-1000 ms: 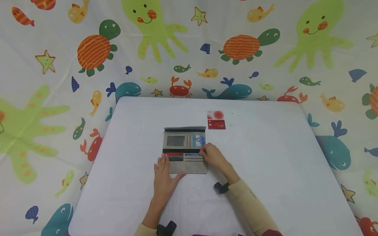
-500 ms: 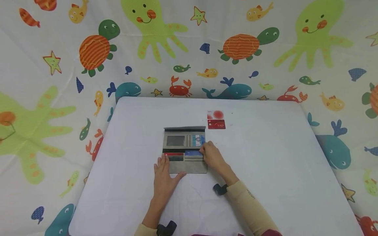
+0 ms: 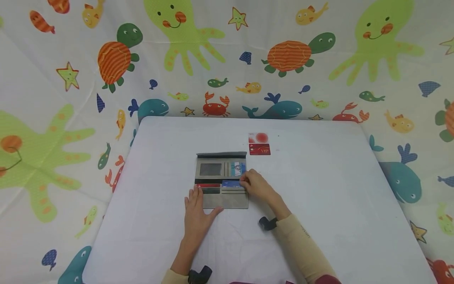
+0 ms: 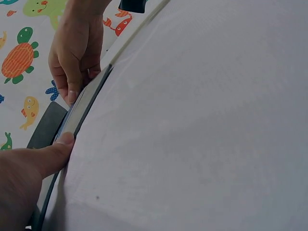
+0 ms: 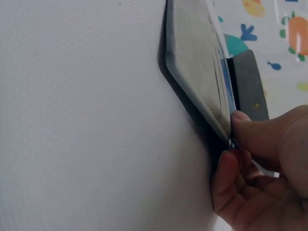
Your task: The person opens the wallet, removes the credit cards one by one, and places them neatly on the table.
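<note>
In the head view a grey wallet [image 3: 227, 202] lies unfolded on the white table. My right hand [image 3: 259, 186] pinches the right end of a blue card [image 3: 231, 184], which stands partly out of a slot in the wallet's lower half. The right wrist view has this hand's thumb [image 5: 248, 132] against the card at the wallet's edge. My left hand [image 3: 196, 217] rests with straight fingers on the wallet's lower left side, its thumb [image 4: 60, 147] on the near edge. A red card [image 3: 208, 185] shows in the left slot, and a light blue picture card [image 3: 237, 169] in the upper half.
Two loose cards lie beyond the wallet to the right: a red VIP card [image 3: 259, 149] and a white and red card [image 3: 258, 137] just behind it. A curtain with sea animals [image 3: 216, 47] hangs past the table's [image 3: 319, 177] far edge.
The blue card has come further out of its slot, away from me, with my right hand on it. My left hand has kept its place on the wallet.
</note>
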A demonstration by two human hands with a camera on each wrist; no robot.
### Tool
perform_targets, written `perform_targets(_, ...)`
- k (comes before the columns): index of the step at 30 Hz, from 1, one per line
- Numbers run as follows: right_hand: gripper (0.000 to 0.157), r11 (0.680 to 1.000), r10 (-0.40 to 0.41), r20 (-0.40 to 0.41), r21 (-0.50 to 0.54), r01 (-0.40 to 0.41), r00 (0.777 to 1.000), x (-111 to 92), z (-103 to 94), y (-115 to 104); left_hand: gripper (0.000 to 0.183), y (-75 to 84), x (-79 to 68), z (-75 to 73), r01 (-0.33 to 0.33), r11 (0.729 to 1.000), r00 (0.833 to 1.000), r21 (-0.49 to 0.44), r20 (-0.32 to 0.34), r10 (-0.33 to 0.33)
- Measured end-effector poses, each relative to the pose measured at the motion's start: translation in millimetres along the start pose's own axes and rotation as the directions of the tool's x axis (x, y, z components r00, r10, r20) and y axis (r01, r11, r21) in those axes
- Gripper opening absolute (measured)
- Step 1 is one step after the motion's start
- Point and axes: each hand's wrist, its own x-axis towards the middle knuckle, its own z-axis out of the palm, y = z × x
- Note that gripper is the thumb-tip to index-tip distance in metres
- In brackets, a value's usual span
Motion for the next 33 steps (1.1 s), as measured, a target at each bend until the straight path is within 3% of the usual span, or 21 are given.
perform_targets(10,0.009,0.998,0.056,0.039,-0.035,-0.055,0.998,1,1.0,-7,0.105,0.2,-0.6,0.2,-0.002,1.000,1.000,0.008,-0.018,0.002)
perform_targets(19,0.010,0.995,0.080,0.025,-0.066,-0.078,0.996,1,2.5,-10,0.106,0.0,-0.1,-1.2,0.032,0.999,0.999,0.005,0.035,-0.033)
perform_targets(28,0.021,0.999,0.044,0.072,0.013,-0.045,0.996,2,-4.9,-3,0.105,-0.9,-0.1,-1.2,0.031,1.000,0.999,-0.003,0.040,-0.031)
perform_targets(33,0.021,0.999,0.047,0.058,0.021,-0.049,0.997,3,-4.1,-3,0.105,-2.4,0.4,-0.3,0.032,0.999,0.999,-0.004,0.041,-0.032)
